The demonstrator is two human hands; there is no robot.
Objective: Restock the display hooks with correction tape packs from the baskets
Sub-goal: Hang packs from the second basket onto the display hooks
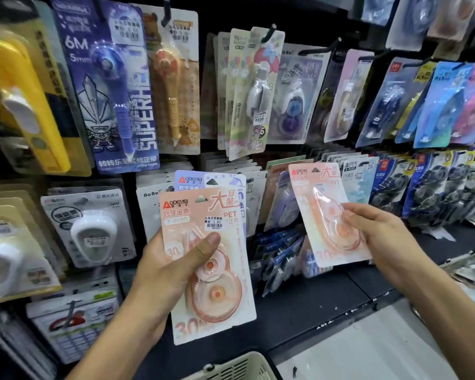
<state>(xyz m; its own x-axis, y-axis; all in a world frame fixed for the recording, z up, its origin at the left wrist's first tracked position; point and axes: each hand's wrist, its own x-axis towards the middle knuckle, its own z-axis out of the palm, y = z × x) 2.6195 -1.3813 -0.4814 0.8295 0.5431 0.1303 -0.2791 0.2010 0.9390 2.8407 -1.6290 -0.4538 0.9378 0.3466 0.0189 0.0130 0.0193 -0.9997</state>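
Left hand (173, 272) clamped on stacked correction tape packs: peach pack (203, 259) in front, purple pack (192, 180) behind. Right hand (381, 239) pinching single peach pack (324, 212), tilted, near lower display hooks. Cream basket (239, 366) rim at bottom edge.

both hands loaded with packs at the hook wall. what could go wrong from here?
1. The left hand grips stacked packs, an orange pack over a purple pack; the rear one might slip.
2. The right hand pinches its orange pack near one edge, so threading its hang hole one-handed could be fiddly.
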